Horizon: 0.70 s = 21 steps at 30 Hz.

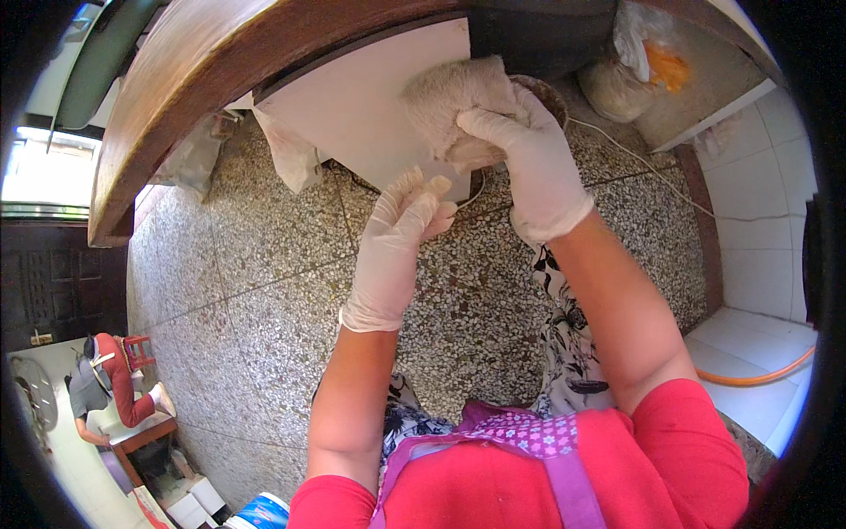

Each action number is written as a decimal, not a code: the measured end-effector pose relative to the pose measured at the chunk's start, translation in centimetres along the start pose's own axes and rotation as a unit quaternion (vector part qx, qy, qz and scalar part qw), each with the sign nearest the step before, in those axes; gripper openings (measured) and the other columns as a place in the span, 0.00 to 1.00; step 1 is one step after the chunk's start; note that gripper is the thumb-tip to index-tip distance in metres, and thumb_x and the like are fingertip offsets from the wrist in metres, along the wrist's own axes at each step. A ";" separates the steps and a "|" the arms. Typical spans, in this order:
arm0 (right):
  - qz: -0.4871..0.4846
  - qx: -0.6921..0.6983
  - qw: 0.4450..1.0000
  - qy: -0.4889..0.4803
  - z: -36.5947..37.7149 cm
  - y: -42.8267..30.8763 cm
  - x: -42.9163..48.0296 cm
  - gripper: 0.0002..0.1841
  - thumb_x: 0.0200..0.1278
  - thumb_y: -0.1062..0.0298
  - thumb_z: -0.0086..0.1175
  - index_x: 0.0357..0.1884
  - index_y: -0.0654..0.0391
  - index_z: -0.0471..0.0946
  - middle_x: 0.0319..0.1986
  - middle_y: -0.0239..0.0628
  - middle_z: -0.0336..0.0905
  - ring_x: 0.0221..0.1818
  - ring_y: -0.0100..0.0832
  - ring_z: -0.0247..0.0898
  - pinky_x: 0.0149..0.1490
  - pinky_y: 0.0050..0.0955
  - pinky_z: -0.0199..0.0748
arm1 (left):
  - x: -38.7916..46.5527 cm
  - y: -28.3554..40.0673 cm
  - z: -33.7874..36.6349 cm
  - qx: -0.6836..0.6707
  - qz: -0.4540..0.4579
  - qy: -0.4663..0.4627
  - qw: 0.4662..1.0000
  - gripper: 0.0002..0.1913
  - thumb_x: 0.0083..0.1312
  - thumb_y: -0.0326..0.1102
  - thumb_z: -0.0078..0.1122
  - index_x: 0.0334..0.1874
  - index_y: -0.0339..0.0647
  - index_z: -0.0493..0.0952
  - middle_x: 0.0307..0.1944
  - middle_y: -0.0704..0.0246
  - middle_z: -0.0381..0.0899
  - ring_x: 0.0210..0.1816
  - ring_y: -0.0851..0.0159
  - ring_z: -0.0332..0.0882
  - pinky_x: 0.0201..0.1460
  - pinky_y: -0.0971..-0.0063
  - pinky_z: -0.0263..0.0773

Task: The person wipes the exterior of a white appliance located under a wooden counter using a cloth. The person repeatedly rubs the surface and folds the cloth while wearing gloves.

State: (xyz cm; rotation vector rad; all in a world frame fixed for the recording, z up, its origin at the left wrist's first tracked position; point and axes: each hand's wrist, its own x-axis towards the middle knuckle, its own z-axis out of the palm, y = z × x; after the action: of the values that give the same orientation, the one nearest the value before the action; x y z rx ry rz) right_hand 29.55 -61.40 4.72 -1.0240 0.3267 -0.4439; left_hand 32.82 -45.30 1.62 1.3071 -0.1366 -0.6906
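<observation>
My right hand (535, 159), in a thin whitish glove, grips a damp-looking beige cloth (456, 92) with the thumb on top. The cloth lies over the right part of a white flat panel (357, 86) below the wooden edge. My left hand (403, 211), gloved alike, is just below the panel's lower edge, to the left of the cloth. Its fingers are bent; whether they pinch something small cannot be told. Behind my right hand shows part of a round brown rim (545, 96), mostly hidden.
A curved wooden edge (198, 86) runs across the upper left. Plastic bags (615, 86) stand at upper right, and a white cable (634, 155) crosses the speckled floor (284, 264). An orange hose (760, 379) lies at right. Another person (109, 383) is at lower left by a small table.
</observation>
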 end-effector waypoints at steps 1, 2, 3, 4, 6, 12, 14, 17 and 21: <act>-0.001 0.000 1.000 0.002 -0.5 0.1 0.2 0.19 0.52 0.72 0.61 0.46 0.65 0.73 0.38 0.34 0.77 0.38 0.25 0.74 0.43 0.22 0.74 | -0.1 -0.2 -0.2 0.001 -0.001 -0.002 1.000 0.21 0.68 0.34 0.51 0.60 0.32 0.65 0.51 0.59 0.76 0.48 0.63 0.77 0.50 0.72 0.73; 0.073 -0.030 0.997 0.007 -1.0 0.6 0.4 0.17 0.53 0.69 0.60 0.45 0.63 0.74 0.36 0.34 0.77 0.36 0.26 0.74 0.43 0.23 0.74 | -0.2 -0.5 -0.5 0.010 -0.008 -0.002 1.000 0.21 0.68 0.35 0.51 0.59 0.31 0.65 0.50 0.59 0.76 0.47 0.64 0.77 0.50 0.72 0.72; 0.147 -0.060 0.987 0.013 -1.6 1.1 0.6 0.16 0.55 0.67 0.59 0.44 0.62 0.75 0.35 0.34 0.77 0.33 0.26 0.75 0.42 0.24 0.74 | -0.2 -0.6 -0.6 0.018 -0.017 -0.003 1.000 0.21 0.68 0.35 0.51 0.59 0.30 0.66 0.50 0.60 0.76 0.46 0.64 0.77 0.51 0.73 0.72; 0.191 -0.063 0.979 0.019 -2.1 1.5 0.7 0.16 0.54 0.66 0.60 0.44 0.62 0.75 0.35 0.34 0.77 0.32 0.25 0.75 0.35 0.24 0.74 | -0.2 -0.6 -0.6 0.018 -0.018 -0.007 1.000 0.21 0.68 0.35 0.51 0.59 0.30 0.66 0.50 0.60 0.76 0.46 0.64 0.77 0.51 0.73 0.72; 0.253 -0.072 0.964 0.035 -3.3 2.5 1.4 0.17 0.52 0.67 0.61 0.43 0.63 0.76 0.35 0.34 0.78 0.33 0.27 0.75 0.38 0.24 0.74 | -0.4 -0.2 -0.6 0.057 -0.038 -0.015 0.998 0.21 0.67 0.36 0.51 0.58 0.30 0.67 0.48 0.61 0.77 0.45 0.66 0.77 0.51 0.75 0.72; 0.104 -0.084 0.991 -0.024 -1.5 1.0 -0.8 0.21 0.50 0.66 0.64 0.45 0.66 0.74 0.38 0.36 0.77 0.39 0.27 0.73 0.43 0.24 0.73 | -0.4 -0.1 -0.9 0.116 -0.042 -0.028 0.992 0.21 0.67 0.37 0.52 0.57 0.30 0.68 0.46 0.62 0.79 0.45 0.67 0.77 0.51 0.76 0.71; -0.034 -0.087 0.995 -0.035 -0.1 0.1 -0.8 0.22 0.51 0.65 0.64 0.46 0.67 0.73 0.40 0.36 0.76 0.40 0.26 0.73 0.44 0.24 0.73 | -0.3 -0.1 -0.5 0.099 -0.051 -0.028 0.993 0.20 0.66 0.36 0.53 0.57 0.30 0.68 0.46 0.62 0.79 0.46 0.67 0.77 0.51 0.76 0.71; -0.096 -0.106 0.990 -0.020 0.8 -0.3 -0.4 0.24 0.51 0.65 0.65 0.47 0.69 0.71 0.41 0.37 0.76 0.41 0.25 0.72 0.45 0.24 0.73 | -0.6 -0.9 -0.7 0.084 -0.063 -0.033 0.994 0.20 0.66 0.34 0.54 0.57 0.31 0.68 0.47 0.62 0.79 0.46 0.67 0.77 0.52 0.76 0.71; 0.071 -0.046 0.996 -0.013 0.1 2.6 0.4 0.14 0.55 0.65 0.62 0.42 0.61 0.78 0.33 0.30 0.78 0.34 0.21 0.73 0.42 0.21 0.73 | -1.1 -1.7 -1.3 0.127 -0.082 -0.056 0.987 0.20 0.65 0.32 0.55 0.58 0.31 0.68 0.48 0.63 0.79 0.47 0.68 0.76 0.53 0.77 0.70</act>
State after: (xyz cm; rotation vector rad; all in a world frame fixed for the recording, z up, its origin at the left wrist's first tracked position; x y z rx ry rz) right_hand 30.42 -60.38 2.49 -1.0881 0.3976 -0.2895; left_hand 31.87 -43.79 -0.03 1.5359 -0.2143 -0.9105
